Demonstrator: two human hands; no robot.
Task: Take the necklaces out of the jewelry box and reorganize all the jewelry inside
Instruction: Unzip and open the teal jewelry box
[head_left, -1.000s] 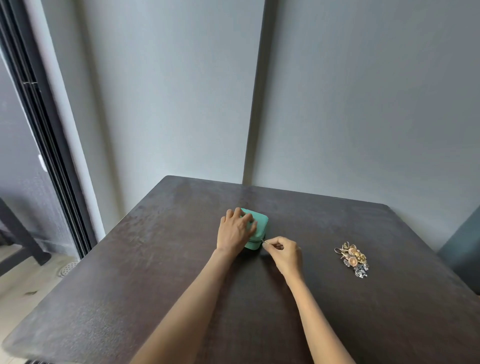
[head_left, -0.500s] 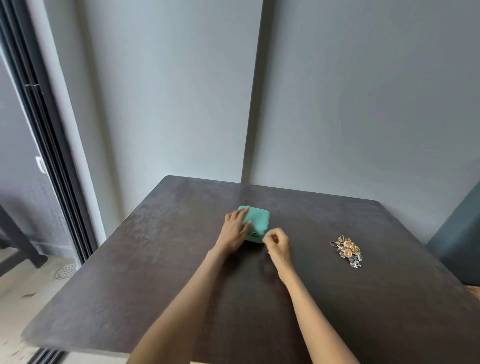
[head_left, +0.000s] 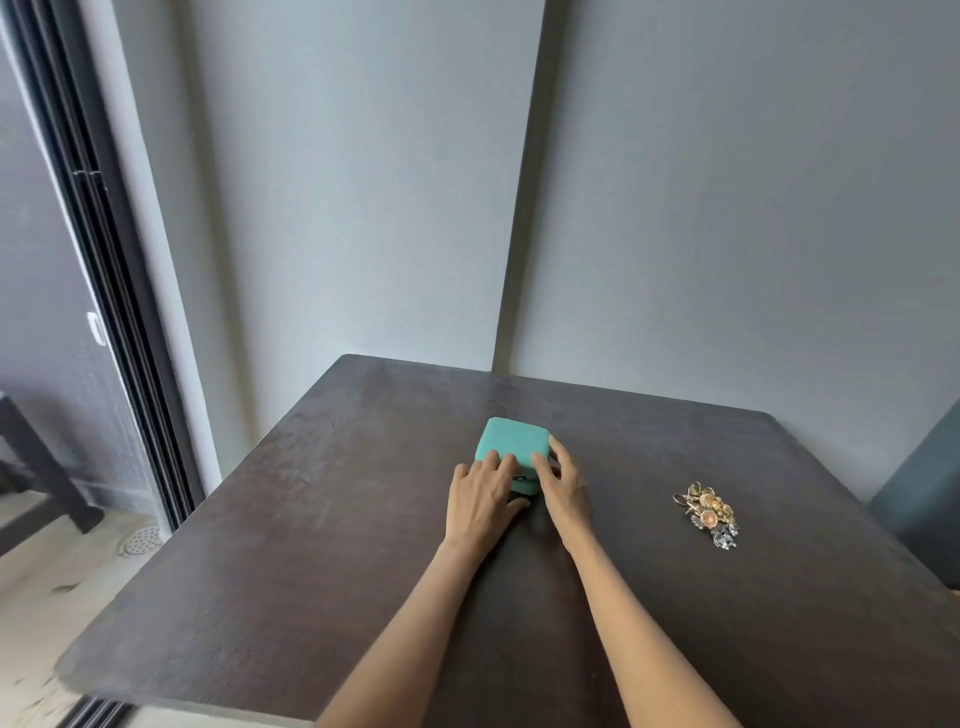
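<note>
Box (head_left: 514, 446), teal, lid closed, sits mid-tabletop (head_left: 322, 561), nearer the far edge. Left hand (head_left: 480, 499) lies flat on its near-left top, fingers straight and slightly spread. Right hand (head_left: 563, 486) touches the right side, fingers extended along the edge (whether the thumb pinches anything, cannot tell). Jewelry pile (head_left: 709, 514), gold and silvery pieces tangled, lies well apart toward the right edge.

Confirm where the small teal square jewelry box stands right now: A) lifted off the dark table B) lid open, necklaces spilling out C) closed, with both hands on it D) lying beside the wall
C: the small teal square jewelry box sits closed on the dark table, left hand and right hand resting on its near side.
</note>
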